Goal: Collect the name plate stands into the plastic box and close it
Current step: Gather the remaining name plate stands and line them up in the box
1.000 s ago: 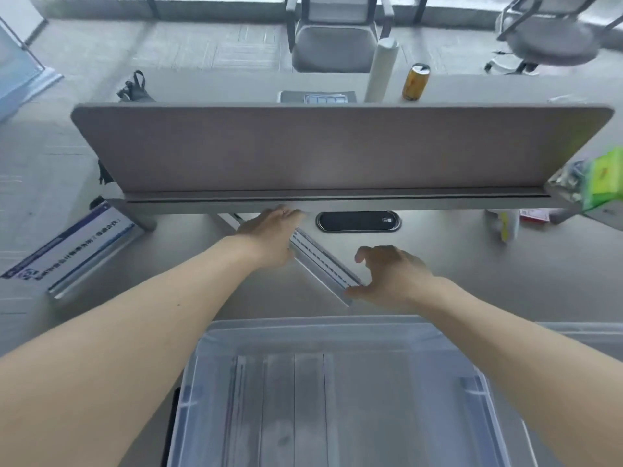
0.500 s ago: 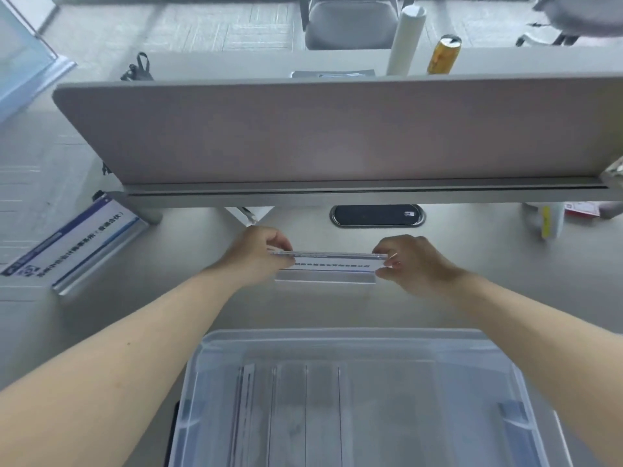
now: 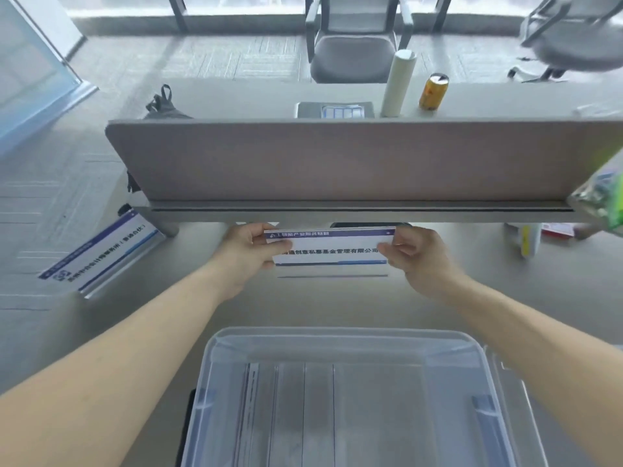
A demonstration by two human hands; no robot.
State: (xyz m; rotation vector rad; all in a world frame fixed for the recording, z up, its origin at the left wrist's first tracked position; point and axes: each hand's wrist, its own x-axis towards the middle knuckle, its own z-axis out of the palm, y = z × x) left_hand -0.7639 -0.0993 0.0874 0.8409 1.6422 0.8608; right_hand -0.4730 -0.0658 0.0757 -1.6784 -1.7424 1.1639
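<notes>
Both arms extended; left hand (image 3: 247, 251), right hand (image 3: 419, 256) fingers pinched.

Bare forearms, no sleeves, hands (image 3: 251, 251) bare.

A long grey divider panel (image 3: 337, 160) runs across the surface (image 3: 101, 318), standing upright on a rail. Beyond it, toward twelve o'clock, a tall white tube (image 3: 398, 84) stands upright, and just beside it at its three o'clock sits a yellow drink can (image 3: 434, 92). At the tube's nine o'clock lies a flat grey device with a blue-lit face (image 3: 337, 110). Further out at twelve o'clock a grey office chair (image 3: 352, 38) faces the far side; another chair (image 3: 573, 38) is at two o'clock. A dark bag with a strap (image 3: 163, 104) pokes up behind the panel at eleven o'clock. At three o'clock, something green and blurred (image 3: 603, 197) leans in at the edge, with a small white bottle (image 3: 527, 239) below it.
</notes>
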